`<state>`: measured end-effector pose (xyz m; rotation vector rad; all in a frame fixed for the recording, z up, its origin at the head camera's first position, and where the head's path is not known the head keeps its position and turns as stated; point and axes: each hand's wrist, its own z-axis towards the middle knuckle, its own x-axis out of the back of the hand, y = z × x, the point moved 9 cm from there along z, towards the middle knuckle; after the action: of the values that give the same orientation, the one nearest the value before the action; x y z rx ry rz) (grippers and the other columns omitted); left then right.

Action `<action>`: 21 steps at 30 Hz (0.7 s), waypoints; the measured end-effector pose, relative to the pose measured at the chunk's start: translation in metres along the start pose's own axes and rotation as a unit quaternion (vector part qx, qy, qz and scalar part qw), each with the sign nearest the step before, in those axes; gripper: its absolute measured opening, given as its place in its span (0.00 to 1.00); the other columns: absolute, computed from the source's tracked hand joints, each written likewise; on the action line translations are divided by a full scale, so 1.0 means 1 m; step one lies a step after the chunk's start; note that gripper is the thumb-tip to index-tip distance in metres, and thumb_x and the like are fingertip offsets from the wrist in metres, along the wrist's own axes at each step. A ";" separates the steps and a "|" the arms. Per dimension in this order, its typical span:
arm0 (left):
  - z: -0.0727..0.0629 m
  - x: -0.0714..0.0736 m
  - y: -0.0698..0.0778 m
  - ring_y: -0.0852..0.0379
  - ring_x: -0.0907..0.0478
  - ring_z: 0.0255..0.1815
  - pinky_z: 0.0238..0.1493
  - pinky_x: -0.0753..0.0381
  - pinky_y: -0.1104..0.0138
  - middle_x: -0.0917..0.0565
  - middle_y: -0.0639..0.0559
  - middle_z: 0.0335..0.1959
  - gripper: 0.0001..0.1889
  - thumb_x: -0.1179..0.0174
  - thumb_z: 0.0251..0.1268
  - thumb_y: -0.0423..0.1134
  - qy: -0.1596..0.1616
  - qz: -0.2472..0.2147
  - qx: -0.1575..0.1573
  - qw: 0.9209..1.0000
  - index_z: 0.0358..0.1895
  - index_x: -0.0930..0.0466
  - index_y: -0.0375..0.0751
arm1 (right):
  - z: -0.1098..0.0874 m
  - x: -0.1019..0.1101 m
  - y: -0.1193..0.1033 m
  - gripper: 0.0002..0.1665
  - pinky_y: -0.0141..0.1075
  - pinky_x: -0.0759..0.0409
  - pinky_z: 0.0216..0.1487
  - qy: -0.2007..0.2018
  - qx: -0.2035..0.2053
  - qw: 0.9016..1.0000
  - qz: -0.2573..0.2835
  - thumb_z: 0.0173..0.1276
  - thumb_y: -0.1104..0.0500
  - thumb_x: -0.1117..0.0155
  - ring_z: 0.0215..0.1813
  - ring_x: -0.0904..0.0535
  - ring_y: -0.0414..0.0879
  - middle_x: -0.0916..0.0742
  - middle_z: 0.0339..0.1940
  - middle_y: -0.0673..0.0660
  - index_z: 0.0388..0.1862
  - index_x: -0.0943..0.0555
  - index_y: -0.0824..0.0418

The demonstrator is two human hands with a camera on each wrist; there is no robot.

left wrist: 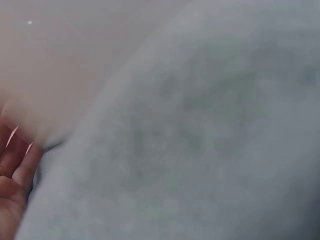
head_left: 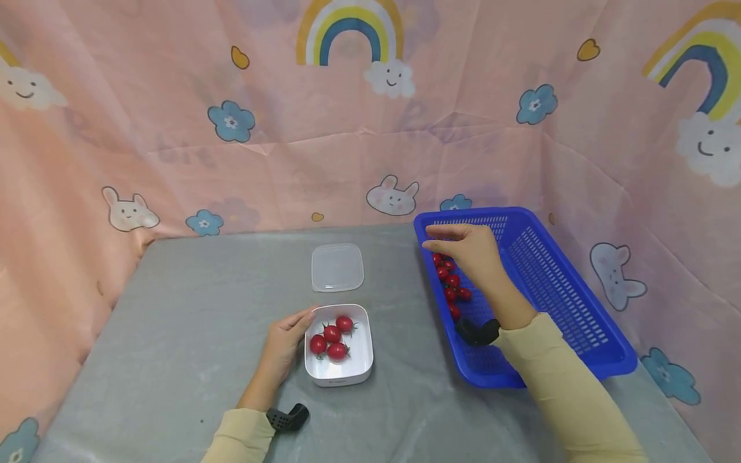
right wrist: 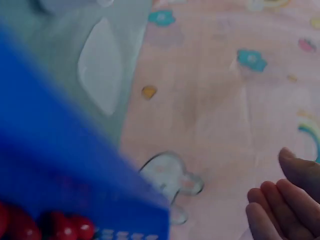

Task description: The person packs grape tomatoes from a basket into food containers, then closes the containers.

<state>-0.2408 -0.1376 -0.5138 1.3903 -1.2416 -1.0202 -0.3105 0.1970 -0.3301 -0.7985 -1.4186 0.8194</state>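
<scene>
My left hand point(head_left: 287, 341) rests against the left side of a white square container point(head_left: 365, 360), its fingertips at the back-left corner of the rim. Inside lie several red cherry tomatoes point(head_left: 338, 351) with green stems. In the left wrist view the fingers point(left wrist: 25, 165) show at the left edge beside the blurred container wall. Above the blue plastic basket point(head_left: 579, 302) is my right hand point(head_left: 471, 251), thumb and fingers apart with nothing between them. More cherry tomatoes point(head_left: 453, 281) lie along the basket's left side, just below that hand.
A translucent square lid point(head_left: 338, 267) lies flat behind the container. Grey cloth point(head_left: 191, 321) covers the table. A pink patterned curtain point(head_left: 301, 154) hangs along the back and sides, close to the basket's far and right edges.
</scene>
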 end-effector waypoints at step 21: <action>0.002 0.001 -0.002 0.75 0.20 0.49 0.57 0.23 0.74 0.14 0.45 0.56 0.19 0.36 0.67 0.40 0.004 0.002 -0.004 1.000 0.56 0.18 0.31 | 0.058 0.058 0.113 0.30 0.47 0.30 0.73 0.133 -0.092 0.987 0.009 0.66 0.47 0.31 0.69 0.25 0.56 0.18 0.64 0.63 0.61 0.19 0.63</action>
<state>-0.2420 -0.1390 -0.5157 1.3834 -1.2321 -1.0148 -0.3705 0.3034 -0.3981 -1.0226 -1.2604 0.5762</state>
